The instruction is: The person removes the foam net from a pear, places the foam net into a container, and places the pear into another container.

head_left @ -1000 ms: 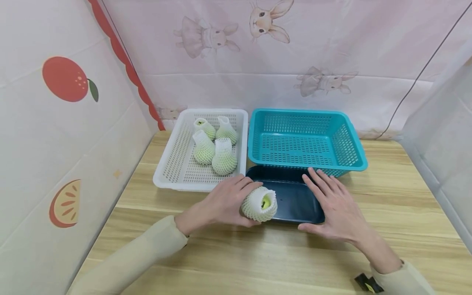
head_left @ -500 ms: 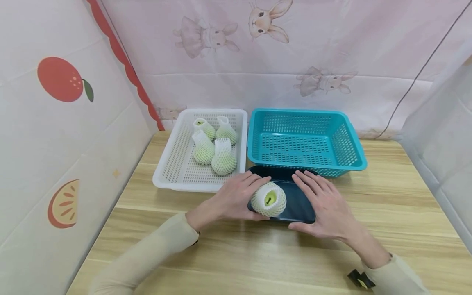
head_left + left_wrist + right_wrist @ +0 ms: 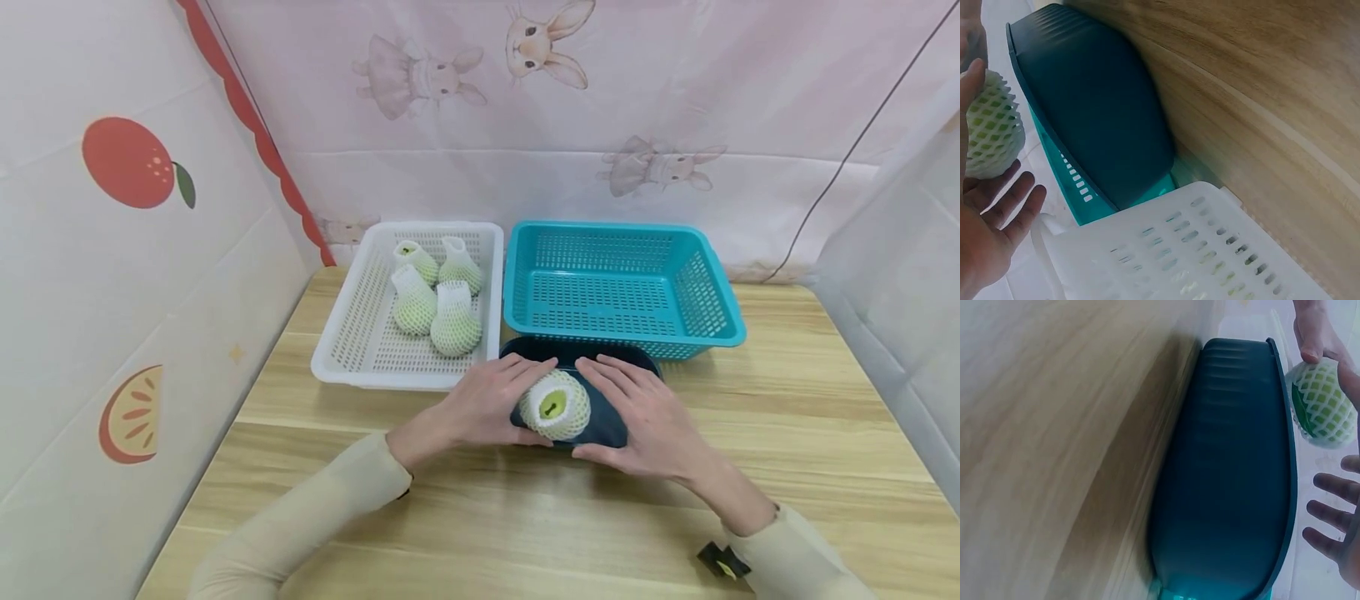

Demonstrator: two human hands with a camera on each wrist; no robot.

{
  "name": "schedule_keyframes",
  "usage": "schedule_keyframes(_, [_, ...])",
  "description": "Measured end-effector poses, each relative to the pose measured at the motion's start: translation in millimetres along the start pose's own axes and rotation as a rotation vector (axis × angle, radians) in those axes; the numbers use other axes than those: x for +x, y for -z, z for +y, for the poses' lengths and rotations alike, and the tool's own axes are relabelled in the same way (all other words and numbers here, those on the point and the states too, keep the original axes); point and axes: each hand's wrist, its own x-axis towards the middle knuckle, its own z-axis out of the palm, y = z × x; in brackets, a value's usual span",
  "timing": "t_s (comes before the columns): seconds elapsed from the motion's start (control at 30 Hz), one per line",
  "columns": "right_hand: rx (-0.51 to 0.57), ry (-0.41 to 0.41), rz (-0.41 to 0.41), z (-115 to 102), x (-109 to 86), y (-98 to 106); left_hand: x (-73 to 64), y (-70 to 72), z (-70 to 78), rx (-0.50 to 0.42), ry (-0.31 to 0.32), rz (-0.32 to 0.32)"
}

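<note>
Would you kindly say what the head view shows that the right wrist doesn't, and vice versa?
Head only: four green fruits in white foam nets, in a white perforated plastic basket. Right wrist only: a dark green patch on the netted green fruit. Both: that fruit, the left hand, the right hand, the dark blue plastic tray.

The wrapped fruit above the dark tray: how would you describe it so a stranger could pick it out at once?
On the wooden table, a dark tray sits in front of the teal basket. Above that tray, the person's left grip holds a green fruit in white netting. Four similar fruits lie in the white basket; this one alone is outside it.
</note>
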Motion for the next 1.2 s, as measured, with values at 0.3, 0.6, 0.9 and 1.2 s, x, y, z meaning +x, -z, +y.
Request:
schedule_keyframes(0.3, [0.032, 0.055, 0.054, -2, 4.4, -10, 1.9, -1.3, 4.3, -0.029, 0.021, -0.018])
schedule_keyframes(0.6, [0.082, 0.065, 0.089, -3, 6.8, -14, 2.4, -3.1, 5.5, -0.003, -0.01, 0.039])
schedule_keyframes(0.9, [0.141, 0.066, 0.122, -3, 9.1, -16, 2.9, -4.4, 4.9, -0.011, -0.025, 0.036])
schedule_keyframes(1.2, [0.095, 0.088, 0.121, 2, 11.9, -9, -0.3, 0.3, 4.6, 0.019, -0.023, 0.093])
